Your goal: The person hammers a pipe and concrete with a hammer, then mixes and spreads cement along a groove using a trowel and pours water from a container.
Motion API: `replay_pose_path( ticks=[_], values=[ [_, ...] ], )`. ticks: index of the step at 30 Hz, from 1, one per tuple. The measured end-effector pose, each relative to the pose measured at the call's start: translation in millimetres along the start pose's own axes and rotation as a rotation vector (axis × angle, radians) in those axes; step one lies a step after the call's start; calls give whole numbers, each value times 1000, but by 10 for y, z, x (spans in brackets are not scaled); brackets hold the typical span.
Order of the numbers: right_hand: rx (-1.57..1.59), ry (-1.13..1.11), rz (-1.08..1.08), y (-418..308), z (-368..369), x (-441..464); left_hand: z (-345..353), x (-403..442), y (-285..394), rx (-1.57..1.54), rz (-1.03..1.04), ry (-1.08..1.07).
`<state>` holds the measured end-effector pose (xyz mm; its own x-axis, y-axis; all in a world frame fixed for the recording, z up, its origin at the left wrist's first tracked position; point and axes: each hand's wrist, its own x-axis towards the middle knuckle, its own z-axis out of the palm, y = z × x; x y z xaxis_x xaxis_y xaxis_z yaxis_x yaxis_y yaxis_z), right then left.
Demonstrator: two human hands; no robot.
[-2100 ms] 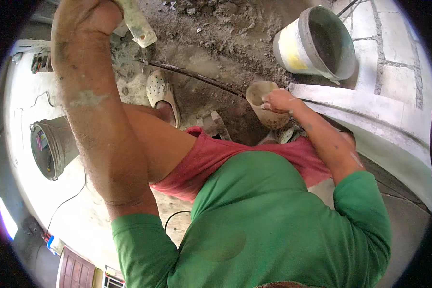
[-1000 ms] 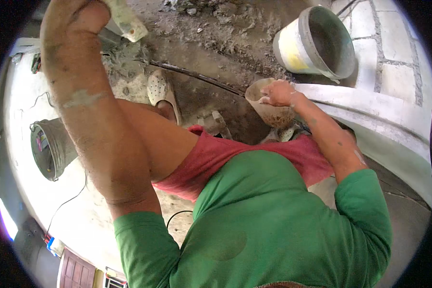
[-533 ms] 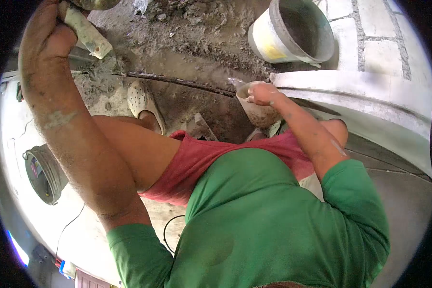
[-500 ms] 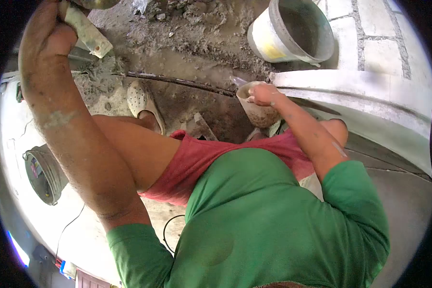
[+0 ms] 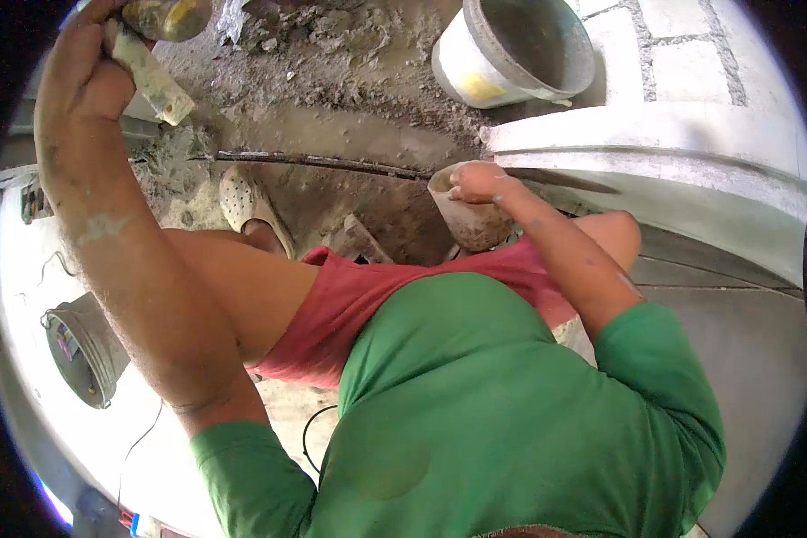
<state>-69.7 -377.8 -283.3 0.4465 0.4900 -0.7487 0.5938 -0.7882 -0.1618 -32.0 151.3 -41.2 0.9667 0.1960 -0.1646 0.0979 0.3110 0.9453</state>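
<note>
My left hand (image 5: 99, 85), at the upper left, is closed around a pale, mortar-smeared bar-like piece (image 5: 157, 81) whose kind I cannot make out. Its fingers are partly cut off by the view's edge. Next to it is a rounded grey-and-yellow object (image 5: 172, 16). My right hand (image 5: 477, 183) is closed at the mouth of a small, dirty, pale bucket (image 5: 475, 224) between my legs. What its fingers hold, if anything, is hidden.
A larger white bucket (image 5: 462, 72) with a grey, wet-looking inside stands beyond, near a block wall (image 5: 690, 67). Wet mortar (image 5: 323, 81) covers the ground ahead. A white ledge (image 5: 655, 134) runs along the right. Another bucket (image 5: 108, 336) stands at left, near a cable (image 5: 139, 414).
My right hand has shifted slightly left in view, still at the small bucket's mouth. A clear, shiny shape beside it no longer shows. The view has moved a little; more of the grey-and-yellow object shows.
</note>
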Motion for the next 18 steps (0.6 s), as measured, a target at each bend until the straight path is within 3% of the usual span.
replay_pose_path(
  ticks=[2,8,11,14,18],
  values=[
    [41,-18,56,44,105,97,-77,44,-4,-2,-13,-83],
    [87,-77,156,362,321,285,-19,23,-27,7,-27,39],
    [86,25,57,473,319,128,-7,28,-52,-6,-50,96],
    [114,-17,25,318,-38,-288,-34,26,-28,-5,-55,93],
    [111,95,77,375,-260,-731,-64,69,-1,0,-61,74]
  ],
)
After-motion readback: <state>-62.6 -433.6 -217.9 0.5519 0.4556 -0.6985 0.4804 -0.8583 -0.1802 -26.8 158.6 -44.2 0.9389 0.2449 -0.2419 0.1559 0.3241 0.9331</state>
